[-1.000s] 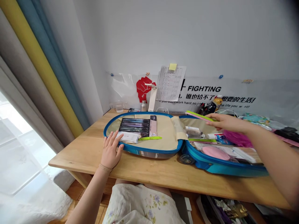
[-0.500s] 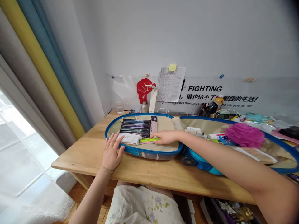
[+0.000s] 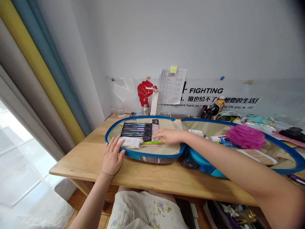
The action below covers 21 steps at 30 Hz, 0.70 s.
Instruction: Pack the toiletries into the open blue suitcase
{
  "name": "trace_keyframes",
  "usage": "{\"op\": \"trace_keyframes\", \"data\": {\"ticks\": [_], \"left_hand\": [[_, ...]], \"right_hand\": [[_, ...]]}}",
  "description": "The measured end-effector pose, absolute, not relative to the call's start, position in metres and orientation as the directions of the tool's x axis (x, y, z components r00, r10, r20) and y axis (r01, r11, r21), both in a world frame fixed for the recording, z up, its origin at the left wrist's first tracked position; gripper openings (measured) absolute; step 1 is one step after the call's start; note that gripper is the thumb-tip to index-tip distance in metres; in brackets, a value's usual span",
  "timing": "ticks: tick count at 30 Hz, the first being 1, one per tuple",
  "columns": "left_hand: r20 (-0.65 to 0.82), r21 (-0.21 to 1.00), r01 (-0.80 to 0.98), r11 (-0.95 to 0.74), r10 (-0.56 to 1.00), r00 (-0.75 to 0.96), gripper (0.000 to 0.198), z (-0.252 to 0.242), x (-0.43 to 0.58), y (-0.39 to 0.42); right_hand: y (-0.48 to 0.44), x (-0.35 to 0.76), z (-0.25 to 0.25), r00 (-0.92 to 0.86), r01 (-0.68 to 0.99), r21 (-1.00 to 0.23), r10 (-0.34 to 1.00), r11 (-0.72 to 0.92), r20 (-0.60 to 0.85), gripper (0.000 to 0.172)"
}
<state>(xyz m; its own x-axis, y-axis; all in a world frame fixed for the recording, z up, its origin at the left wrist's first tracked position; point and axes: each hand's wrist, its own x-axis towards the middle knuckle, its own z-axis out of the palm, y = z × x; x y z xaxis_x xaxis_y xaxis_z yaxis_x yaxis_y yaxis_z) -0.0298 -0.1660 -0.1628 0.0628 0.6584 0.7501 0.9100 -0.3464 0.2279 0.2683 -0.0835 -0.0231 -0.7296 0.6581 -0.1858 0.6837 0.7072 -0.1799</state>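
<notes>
An open blue-rimmed suitcase [image 3: 145,156] with a beige lining lies on the wooden desk. On its near left rim rests my left hand [image 3: 113,159], fingers spread, the tips by a white packet [image 3: 131,142]. My right hand [image 3: 170,136] hovers over the left half with its fingers stretched out and nothing visible in them. Just below those fingers lies a slim bright-green item [image 3: 152,143], apparently on something pink. Behind it is a black-and-pink pack of what look like toothbrushes [image 3: 137,130], partly covered by the right fingertips.
In the suitcase's right half lie a pink bath puff [image 3: 246,136], toothpaste tubes [image 3: 219,138] and a striped flat pack [image 3: 258,156]. Along the wall stand a small bottle [image 3: 145,110], a white lamp [image 3: 154,102] and an orange-labelled bottle [image 3: 219,104]. A bin [image 3: 235,213] is below.
My right hand has let go of the green item and risen slightly above it. My left hand stays on the rim. The view has shifted a little.
</notes>
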Motion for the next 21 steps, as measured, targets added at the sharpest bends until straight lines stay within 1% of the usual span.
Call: {"op": "trace_keyframes", "data": {"ticks": [2,4,6,8,11,13,18,21], "left_hand": [[0.746,0.232,0.909,-0.346,0.663,0.062,0.043,-0.163,-0.03,-0.166],[0.742,0.237,0.909,-0.343,0.668,0.058,0.044,-0.163,-0.03,-0.166],[0.743,0.241,0.909,-0.34,0.668,0.052,0.043,-0.163,-0.03,-0.166],[0.746,0.244,0.908,-0.342,0.664,0.05,0.043,-0.163,-0.029,-0.166],[0.752,0.24,0.905,-0.351,0.657,0.056,0.043,-0.163,-0.03,-0.166],[0.754,0.233,0.906,-0.354,0.654,0.062,0.043,-0.163,-0.03,-0.166],[0.756,0.222,0.909,-0.352,0.651,0.068,0.043,-0.163,-0.029,-0.165],[0.762,0.213,0.911,-0.353,0.644,0.071,0.042,-0.163,-0.029,-0.166]], "right_hand": [[-0.077,0.294,-0.006,-0.668,0.74,-0.197,0.736,0.643,-0.109,0.045],[-0.072,0.326,0.008,-0.554,0.823,-0.192,0.83,0.535,-0.06,0.045],[-0.069,0.361,0.013,-0.44,0.891,-0.154,0.895,0.426,-0.071,0.044],[-0.071,0.392,0.01,-0.349,0.935,-0.11,0.93,0.337,-0.12,0.042],[-0.081,0.427,-0.006,-0.251,0.968,-0.062,0.938,0.244,-0.24,0.038],[-0.089,0.443,-0.016,-0.218,0.976,-0.053,0.932,0.212,-0.288,0.038],[-0.098,0.458,-0.033,-0.218,0.976,-0.064,0.929,0.208,-0.299,0.04],[-0.097,0.456,-0.039,-0.195,0.98,-0.025,0.939,0.196,-0.282,0.037]]}}
